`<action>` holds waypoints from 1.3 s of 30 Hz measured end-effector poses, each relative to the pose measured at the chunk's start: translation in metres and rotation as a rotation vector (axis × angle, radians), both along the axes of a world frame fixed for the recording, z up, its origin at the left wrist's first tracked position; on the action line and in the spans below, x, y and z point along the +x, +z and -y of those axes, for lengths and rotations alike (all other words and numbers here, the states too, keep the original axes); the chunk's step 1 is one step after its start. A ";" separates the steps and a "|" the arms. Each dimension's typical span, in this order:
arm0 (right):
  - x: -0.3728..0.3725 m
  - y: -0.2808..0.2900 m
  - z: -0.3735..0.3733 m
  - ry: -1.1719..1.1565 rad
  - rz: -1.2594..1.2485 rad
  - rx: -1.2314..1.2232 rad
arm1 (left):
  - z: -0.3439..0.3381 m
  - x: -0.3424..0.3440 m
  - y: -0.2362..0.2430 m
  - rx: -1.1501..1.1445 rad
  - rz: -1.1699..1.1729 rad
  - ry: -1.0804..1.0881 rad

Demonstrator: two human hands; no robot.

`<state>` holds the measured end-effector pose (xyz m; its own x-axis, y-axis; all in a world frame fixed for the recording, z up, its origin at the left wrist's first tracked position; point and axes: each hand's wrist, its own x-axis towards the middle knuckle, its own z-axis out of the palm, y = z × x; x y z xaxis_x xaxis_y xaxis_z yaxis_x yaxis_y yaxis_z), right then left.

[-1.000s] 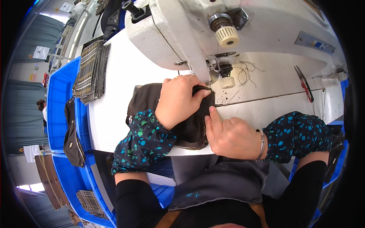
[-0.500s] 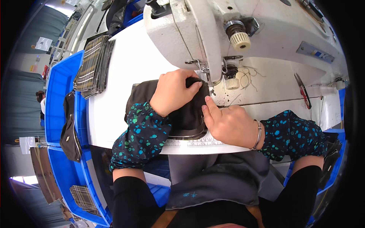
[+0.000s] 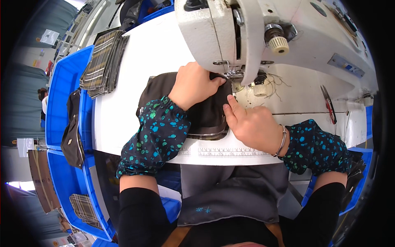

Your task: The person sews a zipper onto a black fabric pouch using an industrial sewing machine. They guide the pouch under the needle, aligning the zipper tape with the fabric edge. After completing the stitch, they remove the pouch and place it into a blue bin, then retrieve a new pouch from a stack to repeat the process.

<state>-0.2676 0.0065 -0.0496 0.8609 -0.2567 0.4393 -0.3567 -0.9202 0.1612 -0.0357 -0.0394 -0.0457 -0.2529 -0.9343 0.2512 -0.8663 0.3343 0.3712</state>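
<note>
A dark brown fabric pouch [image 3: 201, 113] with a metal zipper [image 3: 207, 133] along its near edge lies flat on the white table. Its far right corner reaches the presser foot of the white sewing machine [image 3: 263, 37]. My left hand [image 3: 193, 85] rests over the pouch, thumb and fingers closed on its far edge beside the needle area. Curled fingers hide part of that edge. My right hand [image 3: 255, 125] lies at the pouch's right side, index finger and another finger stretched out, their tips touching the fabric edge.
A stack of plaid fabric pieces [image 3: 105, 61] sits at the left, beside a blue bin [image 3: 68, 99] with a dark pouch [image 3: 74, 142] over its rim. Scissors [image 3: 328, 105] lie at the right. Loose threads [image 3: 273, 84] are by the needle. A printed ruler [image 3: 230, 152] lines the near edge.
The pouch has moved away from me toward the machine, with both hands following it. More of the ruler strip shows. The whole view has shifted slightly.
</note>
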 end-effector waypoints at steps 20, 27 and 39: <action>-0.002 -0.006 0.014 -0.038 -0.013 -0.023 | 0.011 -0.001 -0.003 -0.145 0.027 0.082; -0.002 -0.006 0.014 -0.044 0.091 0.027 | -0.065 -0.015 0.053 -0.058 0.109 -0.198; -0.007 0.004 -0.019 0.035 0.168 -0.059 | -0.094 -0.018 0.053 0.197 0.137 -0.196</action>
<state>-0.2743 0.0258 -0.0455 0.7820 -0.1975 0.5911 -0.3512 -0.9231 0.1563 -0.0537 0.0546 0.0073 -0.4518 -0.8918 0.0212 -0.8390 0.4329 0.3296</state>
